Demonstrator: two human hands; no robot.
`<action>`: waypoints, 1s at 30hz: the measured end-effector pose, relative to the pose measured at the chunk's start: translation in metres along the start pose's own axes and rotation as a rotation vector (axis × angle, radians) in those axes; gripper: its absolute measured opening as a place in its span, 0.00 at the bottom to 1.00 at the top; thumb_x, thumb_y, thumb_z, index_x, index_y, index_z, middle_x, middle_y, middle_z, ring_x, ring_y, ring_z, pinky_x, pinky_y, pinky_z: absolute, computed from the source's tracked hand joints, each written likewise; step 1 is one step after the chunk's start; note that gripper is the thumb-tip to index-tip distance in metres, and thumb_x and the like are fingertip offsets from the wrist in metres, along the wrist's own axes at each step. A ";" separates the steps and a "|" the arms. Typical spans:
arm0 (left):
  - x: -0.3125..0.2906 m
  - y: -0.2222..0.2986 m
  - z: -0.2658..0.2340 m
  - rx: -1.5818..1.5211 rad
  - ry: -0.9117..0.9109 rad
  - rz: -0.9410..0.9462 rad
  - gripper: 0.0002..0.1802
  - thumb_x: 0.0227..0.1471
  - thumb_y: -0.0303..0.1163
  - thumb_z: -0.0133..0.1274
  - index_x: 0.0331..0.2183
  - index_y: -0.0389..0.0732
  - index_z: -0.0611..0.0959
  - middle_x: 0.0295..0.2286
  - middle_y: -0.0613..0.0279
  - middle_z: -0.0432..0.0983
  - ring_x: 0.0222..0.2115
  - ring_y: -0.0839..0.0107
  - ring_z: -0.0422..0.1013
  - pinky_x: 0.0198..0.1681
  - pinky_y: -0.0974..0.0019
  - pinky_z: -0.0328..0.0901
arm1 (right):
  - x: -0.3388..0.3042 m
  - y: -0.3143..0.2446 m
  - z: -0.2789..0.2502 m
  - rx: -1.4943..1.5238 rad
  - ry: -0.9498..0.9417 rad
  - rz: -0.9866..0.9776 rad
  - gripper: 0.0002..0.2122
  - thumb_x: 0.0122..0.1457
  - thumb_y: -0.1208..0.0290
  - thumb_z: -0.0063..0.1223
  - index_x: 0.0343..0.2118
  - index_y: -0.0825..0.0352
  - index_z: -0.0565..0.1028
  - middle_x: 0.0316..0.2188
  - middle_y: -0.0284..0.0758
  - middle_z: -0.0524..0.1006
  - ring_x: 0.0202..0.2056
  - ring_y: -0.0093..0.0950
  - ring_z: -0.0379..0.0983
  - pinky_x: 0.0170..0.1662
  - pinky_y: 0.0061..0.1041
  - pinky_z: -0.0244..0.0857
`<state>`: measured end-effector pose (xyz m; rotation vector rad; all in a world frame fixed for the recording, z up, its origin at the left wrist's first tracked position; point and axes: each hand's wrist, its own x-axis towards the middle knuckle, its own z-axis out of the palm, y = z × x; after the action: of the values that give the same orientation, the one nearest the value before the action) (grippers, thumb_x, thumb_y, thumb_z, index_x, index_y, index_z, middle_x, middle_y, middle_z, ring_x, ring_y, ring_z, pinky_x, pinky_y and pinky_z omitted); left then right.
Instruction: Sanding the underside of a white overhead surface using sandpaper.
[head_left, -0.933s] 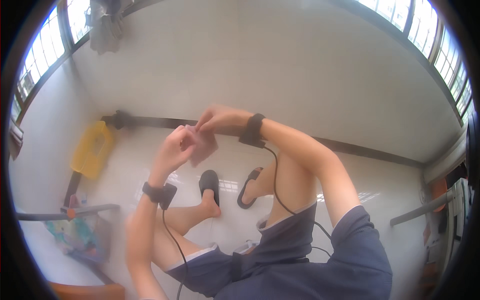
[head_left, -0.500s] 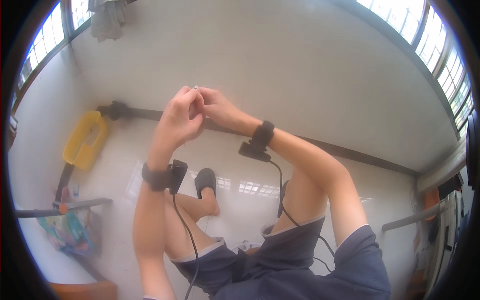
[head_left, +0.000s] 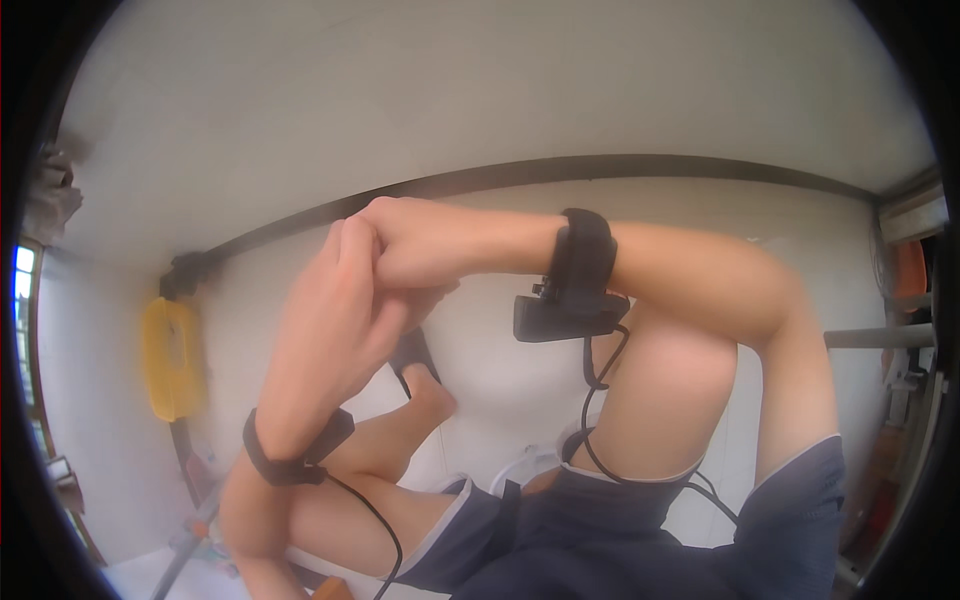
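Note:
My left hand [head_left: 328,318] and my right hand [head_left: 418,240] meet in front of me, above my knees. The left fingers are closed, and their tips press against the right hand's curled fingers. My right hand is bent inward with its back toward me, also closed. Whatever lies between the fingertips is hidden behind the hands. Each wrist wears a black strap with a small black box, the right box [head_left: 570,316] and the left box [head_left: 325,436], and a dark cable runs from each.
Beyond my hands rises a pale wall [head_left: 500,90] with a dark skirting strip [head_left: 620,167]. A yellow plastic basket [head_left: 157,375] stands at the left. Grey cloth [head_left: 55,190] hangs at the far left. A grey bar [head_left: 880,337] juts in from the right.
My view has tilted and shifted, and both hands appear larger and lower. My right hand has turned inward, its forearm now nearly level. The small pale thing at the fingertips has gone out of sight.

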<state>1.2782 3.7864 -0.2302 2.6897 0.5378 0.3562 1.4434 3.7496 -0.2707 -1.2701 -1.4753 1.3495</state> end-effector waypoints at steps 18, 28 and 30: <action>0.012 0.042 0.026 -0.217 -0.296 0.285 0.23 0.53 0.28 0.55 0.49 0.38 0.67 0.43 0.45 0.74 0.41 0.44 0.73 0.43 0.51 0.67 | -0.115 0.016 -0.015 -0.134 0.292 0.220 0.19 0.47 0.78 0.53 0.45 0.74 0.75 0.38 0.42 0.80 0.41 0.32 0.77 0.43 0.29 0.70; 0.040 0.029 0.044 -0.267 -0.229 0.475 0.17 0.51 0.30 0.56 0.42 0.36 0.72 0.43 0.47 0.70 0.42 0.47 0.71 0.43 0.52 0.68 | -0.108 0.020 -0.001 0.261 0.599 0.259 0.17 0.50 0.80 0.46 0.45 0.78 0.72 0.28 0.43 0.78 0.21 0.27 0.74 0.15 0.26 0.60; 0.051 0.024 0.039 -0.264 -0.265 0.450 0.17 0.51 0.30 0.56 0.42 0.36 0.72 0.44 0.48 0.70 0.42 0.46 0.71 0.44 0.51 0.67 | -0.108 0.020 -0.018 0.238 0.567 0.276 0.18 0.50 0.80 0.46 0.45 0.78 0.72 0.28 0.43 0.78 0.21 0.27 0.73 0.15 0.27 0.59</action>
<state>1.3433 3.7748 -0.2466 2.5199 -0.1856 0.1659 1.4878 3.6480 -0.2782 -1.5691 -0.7514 1.1551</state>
